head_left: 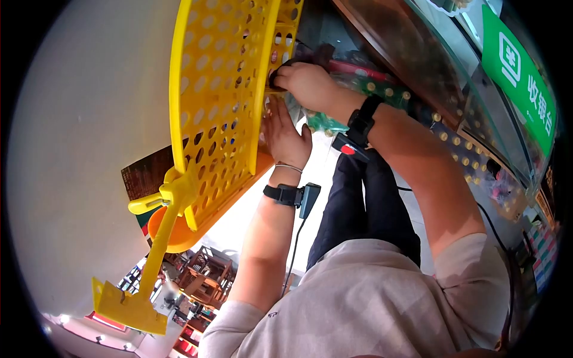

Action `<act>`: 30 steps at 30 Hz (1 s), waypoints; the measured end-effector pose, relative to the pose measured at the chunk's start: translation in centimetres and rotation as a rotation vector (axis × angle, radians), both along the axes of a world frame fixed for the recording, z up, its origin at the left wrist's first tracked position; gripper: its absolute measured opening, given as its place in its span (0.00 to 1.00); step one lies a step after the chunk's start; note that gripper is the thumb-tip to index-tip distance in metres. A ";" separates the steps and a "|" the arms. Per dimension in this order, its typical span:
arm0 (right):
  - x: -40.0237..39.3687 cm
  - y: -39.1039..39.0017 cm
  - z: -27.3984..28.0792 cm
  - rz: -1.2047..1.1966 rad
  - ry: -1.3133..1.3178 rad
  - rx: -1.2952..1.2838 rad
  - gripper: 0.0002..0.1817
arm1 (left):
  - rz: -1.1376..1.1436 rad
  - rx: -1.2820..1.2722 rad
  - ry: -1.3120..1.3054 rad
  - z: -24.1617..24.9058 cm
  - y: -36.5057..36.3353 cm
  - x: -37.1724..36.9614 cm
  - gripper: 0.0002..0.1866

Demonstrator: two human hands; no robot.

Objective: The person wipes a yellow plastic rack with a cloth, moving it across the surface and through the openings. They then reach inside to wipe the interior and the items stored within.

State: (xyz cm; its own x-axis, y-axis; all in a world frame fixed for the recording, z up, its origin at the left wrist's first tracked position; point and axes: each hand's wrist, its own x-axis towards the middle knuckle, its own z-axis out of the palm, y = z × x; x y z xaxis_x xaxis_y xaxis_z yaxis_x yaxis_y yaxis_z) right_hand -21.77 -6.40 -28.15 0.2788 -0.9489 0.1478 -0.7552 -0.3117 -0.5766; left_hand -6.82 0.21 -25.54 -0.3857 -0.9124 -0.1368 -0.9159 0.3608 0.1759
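A yellow perforated plastic rack (176, 83) stands upright to the left, with round holes across its panel. My left hand (286, 140) rests against its edge, fingers stretched out and lying flat, holding nothing that I can see. Just above it, my right hand (307, 85) is closed with fingers curled at the rack's edge. A dark, cloth-like thing (290, 62) shows at those fingertips, pressed towards the yellow plastic. Its full shape is hidden behind the fingers. Both wrists wear black straps with small devices.
An orange round container (170, 235) and a yellow bracket arm (156, 256) hang at the rack's lower end. Several capped bottles (456, 141) stand on the right, below a glass case with a green sign (520, 77). Cables run from the wrist devices. Wooden furniture (206, 274) stands behind.
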 end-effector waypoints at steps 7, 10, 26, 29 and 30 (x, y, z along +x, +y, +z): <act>0.9 -2.1 0.2 -0.004 -0.413 0.195 0.21 | 0.012 0.031 0.009 0.2 -0.2 -0.3 0.44; 0.1 -2.6 1.5 0.089 -0.251 0.347 0.26 | -0.001 0.018 -0.015 0.2 -0.2 -0.1 0.45; -0.4 -2.2 1.3 0.181 -0.083 0.230 0.26 | -0.010 0.016 -0.016 0.0 -0.3 -0.5 0.50; -1.8 -0.3 1.6 0.148 -0.170 0.218 0.25 | -0.030 0.012 -0.024 0.0 -0.3 -0.3 0.48; -1.8 -0.1 1.7 0.144 -0.183 0.213 0.25 | -0.033 0.017 -0.017 0.1 -0.3 -0.4 0.48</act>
